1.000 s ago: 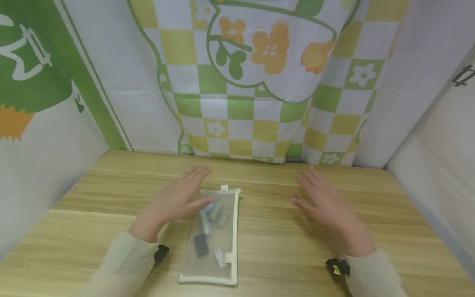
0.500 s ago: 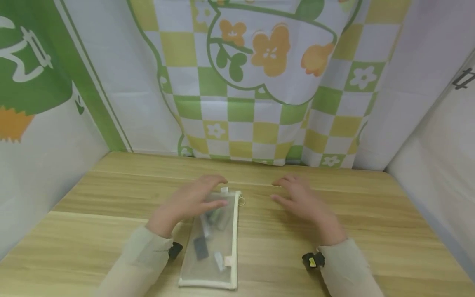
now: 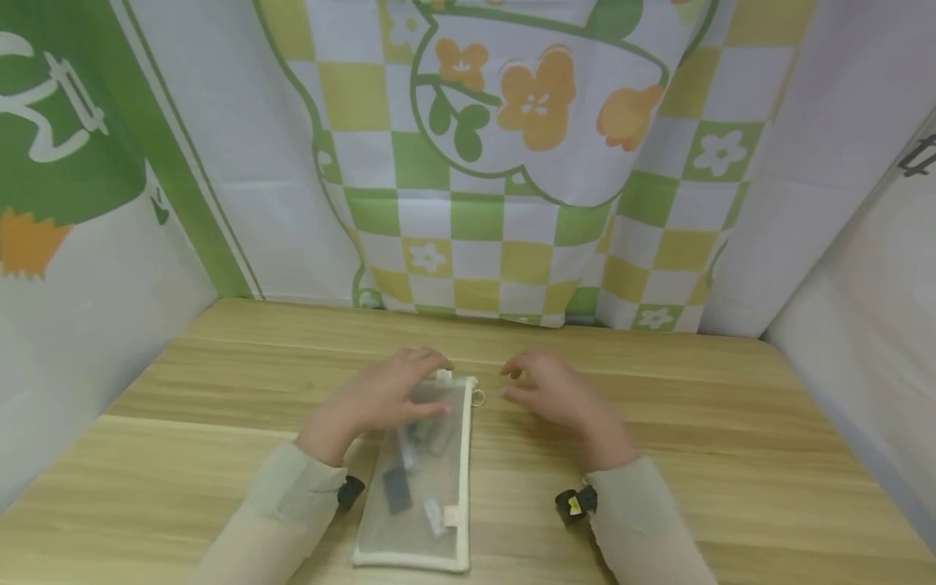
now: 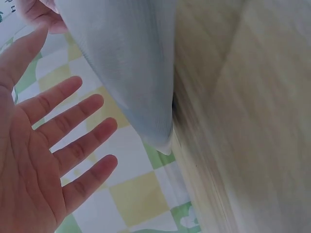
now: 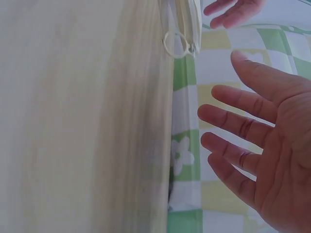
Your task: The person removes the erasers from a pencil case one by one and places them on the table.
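Observation:
A translucent mesh zip pouch (image 3: 391, 540) with cream edging lies flat on the wooden table. Inside it show a dark rectangular piece (image 3: 398, 491), a whitish piece (image 3: 433, 516) and some blurry pale and greenish items. My left hand (image 3: 376, 398) hovers over the pouch's far left part, fingers spread in the left wrist view, hiding some of the contents. To the right of the pouch, my right hand (image 3: 559, 392) is held with relaxed, parted fingers, close to the zipper's pull ring (image 3: 478, 398). Both palms are bare, with nothing in them.
The wooden table (image 3: 680, 455) ends at the back against a green, yellow and white checked cloth (image 3: 475, 219). White fabric walls (image 3: 863, 260) stand on both sides. A black band with a camera (image 3: 575, 505) sits at the right wrist.
My right hand has moved left, from well off on the right to near the pouch's ring. The left hand has shifted slightly right over the pouch, which stays in place.

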Tool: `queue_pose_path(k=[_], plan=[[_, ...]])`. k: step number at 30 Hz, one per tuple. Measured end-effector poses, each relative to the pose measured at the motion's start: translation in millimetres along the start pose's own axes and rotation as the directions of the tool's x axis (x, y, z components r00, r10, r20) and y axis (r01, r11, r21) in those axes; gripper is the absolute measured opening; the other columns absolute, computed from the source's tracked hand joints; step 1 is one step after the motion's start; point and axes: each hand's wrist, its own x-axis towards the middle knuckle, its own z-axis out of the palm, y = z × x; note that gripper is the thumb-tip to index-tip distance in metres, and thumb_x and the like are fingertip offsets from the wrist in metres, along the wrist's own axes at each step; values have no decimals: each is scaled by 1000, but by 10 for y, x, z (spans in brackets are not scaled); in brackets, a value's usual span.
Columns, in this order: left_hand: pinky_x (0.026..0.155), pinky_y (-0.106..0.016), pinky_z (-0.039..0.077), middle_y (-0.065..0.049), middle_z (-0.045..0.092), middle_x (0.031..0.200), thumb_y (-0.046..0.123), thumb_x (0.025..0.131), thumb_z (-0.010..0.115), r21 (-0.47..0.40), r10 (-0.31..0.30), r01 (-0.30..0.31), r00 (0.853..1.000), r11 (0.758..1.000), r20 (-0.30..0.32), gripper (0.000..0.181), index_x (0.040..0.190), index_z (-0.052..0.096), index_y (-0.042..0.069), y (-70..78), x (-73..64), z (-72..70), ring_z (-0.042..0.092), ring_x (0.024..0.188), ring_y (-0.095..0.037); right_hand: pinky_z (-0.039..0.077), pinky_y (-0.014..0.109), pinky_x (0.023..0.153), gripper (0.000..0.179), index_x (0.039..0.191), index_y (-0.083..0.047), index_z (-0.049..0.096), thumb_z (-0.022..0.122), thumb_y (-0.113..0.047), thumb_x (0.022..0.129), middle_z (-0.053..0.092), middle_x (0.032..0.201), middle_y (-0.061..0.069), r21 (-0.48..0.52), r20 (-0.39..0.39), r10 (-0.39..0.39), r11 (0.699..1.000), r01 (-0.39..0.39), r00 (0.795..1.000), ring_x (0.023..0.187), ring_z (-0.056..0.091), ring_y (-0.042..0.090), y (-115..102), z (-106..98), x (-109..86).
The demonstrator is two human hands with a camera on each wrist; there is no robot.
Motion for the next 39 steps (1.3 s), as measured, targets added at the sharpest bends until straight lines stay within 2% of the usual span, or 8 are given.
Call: queue_pose_path(k=[6,11,18,30,34,39], plan=[[111,-49,40,-10,54,142,44,88,70,-52,16,-15,1000,999,15,61,136,55,9,-8,21,14,48,135,-31,53,40,87,33,115,2,68,70,-20,91,71,106,13,100,65,42,994,-48,997,99,65,26,-55,56,100],[110,-50,41,-10,55,141,40,86,73,-95,17,-12,999,995,45,60,133,55,7,-15,-23,23,50,133,-32,54,34,83,34,116,2,67,70,-20,91,71,102,11,177,119,55,981,-75,991,91,64,19,-76,126,173],[114,-50,36,-12,52,145,42,86,73,-128,32,-22,996,992,80,65,137,53,7,-21,-34,41,46,137,-33,53,32,83,28,113,-2,69,70,-18,91,71,104,9,261,155,92,957,-130,984,93,64,16,-74,193,198],[114,-53,36,-15,52,145,35,87,73,-127,48,-31,990,991,132,61,137,54,7,-36,-46,43,46,136,-36,53,37,92,20,108,-1,69,67,-13,92,72,107,12,310,197,12,948,-74,980,100,66,21,-26,187,194],[114,-52,35,-15,52,145,31,86,73,-130,49,-31,988,991,144,60,137,54,7,-38,-45,49,46,137,-36,53,31,83,16,103,-3,69,67,-14,92,71,99,9,297,214,15,952,-80,977,89,63,15,-72,184,199],[114,-53,35,-16,51,145,28,85,75,-141,41,-18,987,990,157,60,137,54,6,-31,-61,40,45,137,-37,46,25,65,11,91,-3,69,69,-13,89,66,80,4,271,201,146,942,-198,969,70,53,11,-207,197,219]])
